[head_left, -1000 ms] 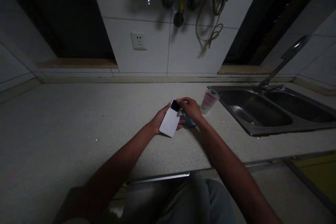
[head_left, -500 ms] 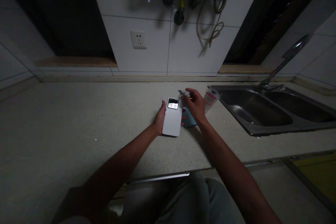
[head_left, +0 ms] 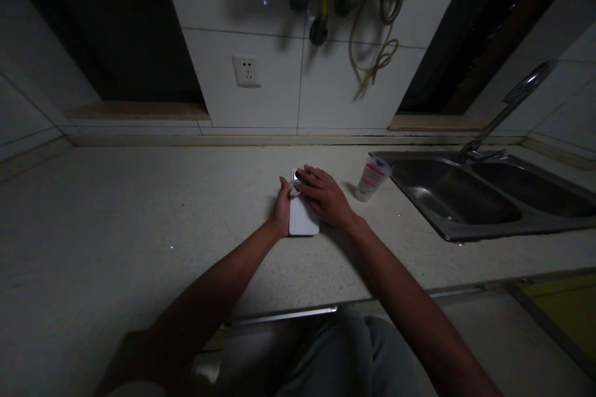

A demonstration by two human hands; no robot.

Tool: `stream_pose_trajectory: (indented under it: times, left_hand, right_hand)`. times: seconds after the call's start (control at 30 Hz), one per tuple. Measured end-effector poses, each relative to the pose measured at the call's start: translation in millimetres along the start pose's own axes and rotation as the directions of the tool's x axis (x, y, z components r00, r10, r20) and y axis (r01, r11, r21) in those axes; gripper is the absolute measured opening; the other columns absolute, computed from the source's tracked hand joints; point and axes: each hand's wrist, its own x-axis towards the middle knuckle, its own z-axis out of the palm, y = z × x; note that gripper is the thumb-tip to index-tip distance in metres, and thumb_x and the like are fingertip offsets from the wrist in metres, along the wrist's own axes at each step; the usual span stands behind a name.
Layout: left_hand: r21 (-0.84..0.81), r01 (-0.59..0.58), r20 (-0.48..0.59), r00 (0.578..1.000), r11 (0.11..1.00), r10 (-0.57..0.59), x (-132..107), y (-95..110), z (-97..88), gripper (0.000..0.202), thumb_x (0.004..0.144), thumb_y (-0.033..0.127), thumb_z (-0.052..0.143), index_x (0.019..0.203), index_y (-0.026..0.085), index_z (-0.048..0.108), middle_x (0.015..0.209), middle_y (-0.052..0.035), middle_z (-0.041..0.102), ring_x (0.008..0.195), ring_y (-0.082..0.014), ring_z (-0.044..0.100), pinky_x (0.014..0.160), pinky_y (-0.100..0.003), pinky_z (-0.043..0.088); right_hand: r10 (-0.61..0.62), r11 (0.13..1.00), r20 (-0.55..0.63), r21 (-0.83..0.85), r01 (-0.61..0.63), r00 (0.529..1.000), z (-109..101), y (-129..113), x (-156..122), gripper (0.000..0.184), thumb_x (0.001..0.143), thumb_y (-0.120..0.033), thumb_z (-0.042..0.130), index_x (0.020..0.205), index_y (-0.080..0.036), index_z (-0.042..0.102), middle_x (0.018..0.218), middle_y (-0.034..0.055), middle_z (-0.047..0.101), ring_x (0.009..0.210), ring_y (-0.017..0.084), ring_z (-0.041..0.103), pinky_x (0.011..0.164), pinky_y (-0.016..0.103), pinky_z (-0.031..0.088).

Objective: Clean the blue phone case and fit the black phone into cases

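White, round-cornered phone lies partly beneath a crumpled, pale scrap.

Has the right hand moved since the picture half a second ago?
Yes. Judged against the sink, the right hand has shifted left, farther from it, and now lies over part of the white phone.

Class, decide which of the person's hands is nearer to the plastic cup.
Right. The right hand lies over the white phone, left of the cup; the left hand is farther off, at the phone's left edge.
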Motion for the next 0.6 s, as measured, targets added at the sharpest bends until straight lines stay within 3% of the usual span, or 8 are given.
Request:
stream_pose_trajectory:
  times: [0.07,0.17,0.27,0.4,0.6]
  left_hand:
    - [-0.008,-0.043,0.045,0.998,0.999,0.043,-1,1,0.9,0.077,0.088,0.078,0.031,0.112,0.015,0.069,0.081,-0.0118,0.074,0.074,-0.0251,0.072,0.066,-0.035,0.056]
    - [0.011,-0.047,0.101,0.994,0.999,0.045,-3,1,0.4,0.081,0.09,0.077,0.023,0.116,0.015,0.066,0.084,-0.012,0.074,0.073,-0.0251,0.071,0.068,-0.037,0.056]
    - [0.064,-0.029,0.111,0.994,0.998,0.022,-4,0,-0.3,0.085,0.09,0.078,0.017,0.115,0.013,0.066,0.081,-0.0129,0.073,0.069,-0.0254,0.07,0.065,-0.038,0.056]
    - [0.048,-0.031,0.096,0.995,0.998,0.026,-4,-1,0.9,0.081,0.09,0.077,0.023,0.116,0.014,0.067,0.085,-0.0132,0.074,0.072,-0.0259,0.071,0.066,-0.037,0.056]
    - [0.035,-0.042,0.016,0.999,0.999,0.041,-2,-3,0.4,0.078,0.09,0.077,0.03,0.114,0.013,0.068,0.082,-0.0131,0.073,0.077,-0.0266,0.072,0.066,-0.035,0.056]
  right_hand:
    - [0.047,0.998,-0.083,-0.042,-0.051,0.995,-3,4,-2,0.03,0.091,-0.016,0.058,0.116,-0.026,0.072,0.14,0.0108,0.059,0.134,0.028,0.047,0.105,0.051,0.042]
    - [0.183,0.972,-0.217,-0.104,-0.209,0.959,-7,9,-5,0.026,0.09,-0.015,0.058,0.108,-0.024,0.075,0.114,0.0123,0.067,0.106,0.027,0.057,0.089,0.043,0.047]
    - [0.261,0.945,-0.26,-0.129,-0.301,0.93,-8,9,-7,0.027,0.092,-0.016,0.054,0.106,-0.023,0.076,0.094,0.0097,0.065,0.089,0.023,0.056,0.076,0.036,0.046]
    - [0.225,0.963,-0.231,-0.096,-0.252,0.947,-4,2,-5,0.029,0.093,-0.015,0.051,0.11,-0.021,0.074,0.094,0.0091,0.065,0.089,0.023,0.056,0.076,0.035,0.046]
    - [0.08,0.992,-0.071,-0.093,-0.087,0.994,1,-12,0,0.029,0.09,-0.015,0.054,0.11,-0.018,0.074,0.099,0.0123,0.066,0.093,0.025,0.056,0.079,0.038,0.046]
